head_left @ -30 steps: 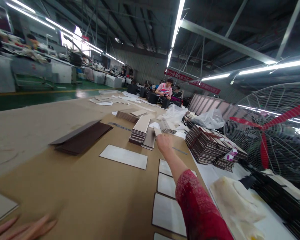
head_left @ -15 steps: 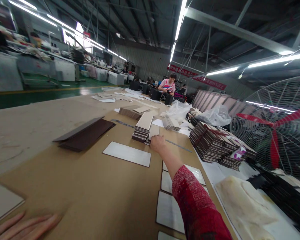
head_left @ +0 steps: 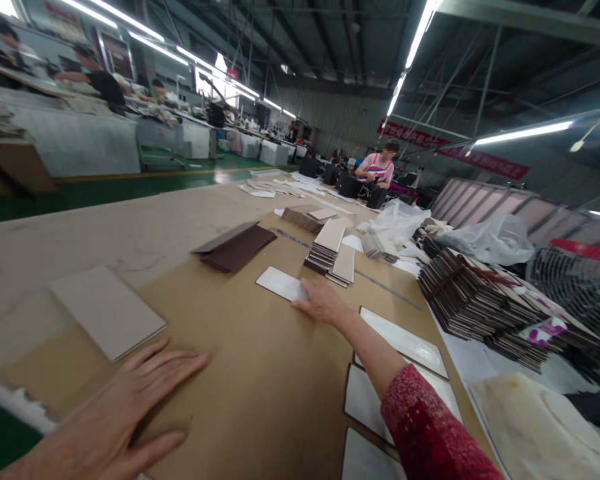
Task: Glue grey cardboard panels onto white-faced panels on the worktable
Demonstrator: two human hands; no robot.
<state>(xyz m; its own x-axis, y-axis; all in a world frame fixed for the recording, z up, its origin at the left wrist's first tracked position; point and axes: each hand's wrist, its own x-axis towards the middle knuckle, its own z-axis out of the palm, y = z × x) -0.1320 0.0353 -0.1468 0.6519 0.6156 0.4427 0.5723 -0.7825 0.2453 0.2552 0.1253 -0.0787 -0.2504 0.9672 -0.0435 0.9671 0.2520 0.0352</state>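
My right hand [head_left: 321, 303] reaches far across the brown cardboard sheet [head_left: 260, 373] and rests with fingers flat on the near end of a white rectangular card [head_left: 281, 283]. Just beyond it stands a stack of beige-topped cards [head_left: 327, 245] with a lower stack [head_left: 344, 265] beside it. My left hand [head_left: 113, 413] lies open, fingers spread, pressed flat on the cardboard at the near left. A grey board [head_left: 107, 310] lies just ahead of that hand.
A dark brown pile of sheets [head_left: 236, 247] lies mid-table. White cards [head_left: 403, 340] lie in a row to the right. Fanned stacks of dark pieces [head_left: 473, 300], plastic bags [head_left: 487, 240] and a fan cage [head_left: 575, 280] crowd the right. A seated person [head_left: 377, 170] works at the far end.
My right hand drew back from the beige stacks and came down on the white card. My view swung left, bringing my left hand and the grey board into sight.
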